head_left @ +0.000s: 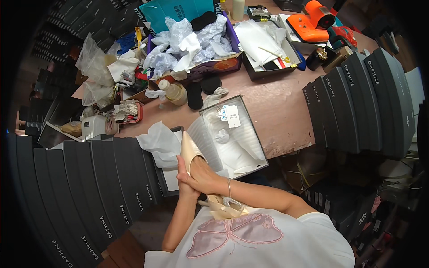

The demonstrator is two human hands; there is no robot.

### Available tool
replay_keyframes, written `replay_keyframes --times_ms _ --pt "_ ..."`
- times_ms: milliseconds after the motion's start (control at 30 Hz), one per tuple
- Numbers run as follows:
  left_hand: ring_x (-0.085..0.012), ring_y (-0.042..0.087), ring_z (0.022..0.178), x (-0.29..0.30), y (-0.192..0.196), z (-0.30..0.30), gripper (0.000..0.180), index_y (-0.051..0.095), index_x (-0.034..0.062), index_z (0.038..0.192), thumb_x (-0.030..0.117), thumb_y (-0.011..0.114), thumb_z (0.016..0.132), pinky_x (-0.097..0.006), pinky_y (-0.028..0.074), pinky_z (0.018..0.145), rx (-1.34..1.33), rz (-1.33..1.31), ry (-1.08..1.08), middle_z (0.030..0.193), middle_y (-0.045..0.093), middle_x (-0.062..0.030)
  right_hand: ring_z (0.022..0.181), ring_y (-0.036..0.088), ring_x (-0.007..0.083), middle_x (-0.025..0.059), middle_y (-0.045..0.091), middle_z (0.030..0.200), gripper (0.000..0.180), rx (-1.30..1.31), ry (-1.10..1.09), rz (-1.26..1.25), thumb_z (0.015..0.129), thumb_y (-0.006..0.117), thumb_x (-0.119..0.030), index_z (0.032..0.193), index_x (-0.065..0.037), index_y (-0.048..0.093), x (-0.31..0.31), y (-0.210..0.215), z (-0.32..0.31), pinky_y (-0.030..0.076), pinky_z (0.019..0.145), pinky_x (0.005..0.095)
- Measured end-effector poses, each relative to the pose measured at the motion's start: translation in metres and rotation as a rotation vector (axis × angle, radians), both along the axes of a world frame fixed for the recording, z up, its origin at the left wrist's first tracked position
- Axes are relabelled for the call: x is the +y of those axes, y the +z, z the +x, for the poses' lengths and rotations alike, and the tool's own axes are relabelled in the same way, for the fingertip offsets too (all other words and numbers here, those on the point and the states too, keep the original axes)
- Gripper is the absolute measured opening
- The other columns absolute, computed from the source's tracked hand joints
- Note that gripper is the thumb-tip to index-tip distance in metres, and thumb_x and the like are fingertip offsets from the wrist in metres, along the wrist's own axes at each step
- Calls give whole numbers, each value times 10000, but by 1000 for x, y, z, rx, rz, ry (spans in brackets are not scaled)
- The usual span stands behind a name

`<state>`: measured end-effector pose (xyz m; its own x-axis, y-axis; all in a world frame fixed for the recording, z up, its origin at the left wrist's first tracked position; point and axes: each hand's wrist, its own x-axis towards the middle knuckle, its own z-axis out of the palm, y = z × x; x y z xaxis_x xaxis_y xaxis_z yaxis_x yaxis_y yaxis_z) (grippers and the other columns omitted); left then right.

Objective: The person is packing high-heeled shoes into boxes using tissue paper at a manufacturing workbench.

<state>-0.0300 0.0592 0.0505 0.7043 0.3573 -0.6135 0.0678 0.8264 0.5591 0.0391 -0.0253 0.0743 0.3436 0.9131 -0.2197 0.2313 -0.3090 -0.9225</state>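
Observation:
Both my hands hold a beige pointed shoe (190,149) close to my chest, its toe pointing up and away. My left hand (184,181) grips the shoe from the left side. My right hand (203,175) wraps over its middle from the right, a bracelet on that wrist. The shoe's heel end with a pearl strap and bow (225,206) hangs just below my hands. Right behind the shoe lies an open grey shoe box (259,149) lined with white paper and a white tag.
Rows of dark grey shoe boxes stand at the left (89,187) and the right (362,102). A purple box of crumpled white paper (223,64), a bottle (173,91), a white tray (263,49) and an orange device (313,20) crowd the brown table (277,107).

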Motion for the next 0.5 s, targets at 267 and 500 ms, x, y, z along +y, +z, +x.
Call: replay_keyframes --times_ms 267,500 --pt "-218 592 996 9 16 -10 627 489 10 1244 551 455 929 -342 502 823 45 90 -61 1110 582 -125 1335 344 381 309 388 1379 674 339 170 238 963 404 -441 1310 136 409 -77 13 -3 255 1112 397" --pt "-302 552 1124 -21 31 -15 765 396 52 1345 670 364 896 -465 520 843 -71 -195 -9 1230 537 -125 928 644 321 206 664 1008 482 -225 317 -436 851 624 -413 1070 15 650 -132 -91 56 491 830 366"
